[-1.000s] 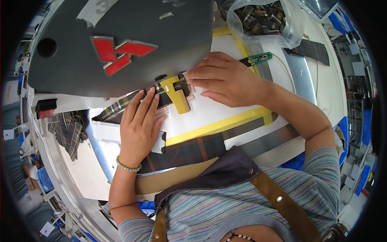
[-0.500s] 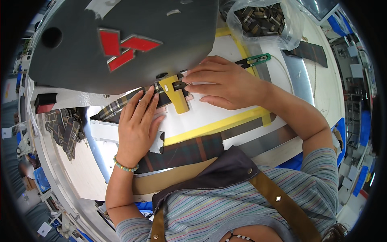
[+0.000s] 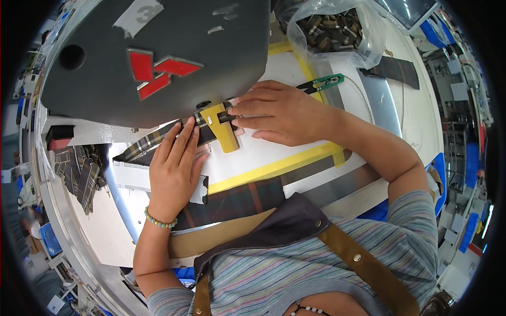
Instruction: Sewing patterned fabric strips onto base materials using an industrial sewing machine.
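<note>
My left hand point(image 3: 173, 176) lies flat, fingers stretched out, on a folded plaid fabric strip point(image 3: 145, 143). This strip runs slantwise under the dark grey head of a sewing machine point(image 3: 216, 60). Just right of those fingers stands a yellow guide plate point(image 3: 225, 138) beside the needle area. My right hand point(image 3: 292, 116) reaches in from the right with straight fingers, its tips touching the fabric at the guide's right side. The machine head hides the needle, and the fingers cover part of the cloth.
Green-handled thread snips point(image 3: 328, 82) lie beyond my right hand. A clear plastic bag point(image 3: 373, 45) of small plaid pieces is at the back right, near a dark plaid scrap point(image 3: 395, 72). Plaid pieces point(image 3: 81, 176) pile up at left, beside a small black-and-red box point(image 3: 60, 138).
The whole view has shifted slightly, moving the scene a little to the left. Both hands keep nearly the same place on the fabric by the yellow guide.
</note>
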`<state>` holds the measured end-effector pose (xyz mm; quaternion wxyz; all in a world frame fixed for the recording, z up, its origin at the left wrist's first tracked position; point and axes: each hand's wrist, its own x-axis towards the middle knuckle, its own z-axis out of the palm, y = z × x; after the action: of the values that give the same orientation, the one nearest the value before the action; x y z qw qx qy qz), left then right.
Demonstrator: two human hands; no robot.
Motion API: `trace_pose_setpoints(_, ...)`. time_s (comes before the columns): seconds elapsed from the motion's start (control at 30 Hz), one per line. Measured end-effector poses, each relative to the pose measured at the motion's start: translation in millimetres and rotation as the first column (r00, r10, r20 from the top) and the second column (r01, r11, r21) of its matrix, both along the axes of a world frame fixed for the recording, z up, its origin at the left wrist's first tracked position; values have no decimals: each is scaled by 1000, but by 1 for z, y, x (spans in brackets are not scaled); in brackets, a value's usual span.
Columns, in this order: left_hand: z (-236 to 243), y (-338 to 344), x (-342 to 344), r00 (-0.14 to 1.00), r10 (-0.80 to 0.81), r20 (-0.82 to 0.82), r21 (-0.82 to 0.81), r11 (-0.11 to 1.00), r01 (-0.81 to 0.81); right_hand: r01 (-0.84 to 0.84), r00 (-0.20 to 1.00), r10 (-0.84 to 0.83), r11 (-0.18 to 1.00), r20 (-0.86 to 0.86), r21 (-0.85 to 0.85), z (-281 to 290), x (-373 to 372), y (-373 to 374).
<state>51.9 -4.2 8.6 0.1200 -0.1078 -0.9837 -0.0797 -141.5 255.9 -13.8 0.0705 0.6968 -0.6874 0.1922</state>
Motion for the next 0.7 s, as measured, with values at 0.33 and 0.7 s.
trace_pose_setpoints(0.33, -1, -2, 0, 1000, 12, -11, 2, 1000, -12, -2, 1000, 2, 1000, 18, -20, -1, 3, -4)
trace_pose_setpoints(0.7, 0, 2, -3, 1000, 12, 11, 21, 1000, -12, 8, 999, -6, 999, 34, -31, 3, 1, 2)
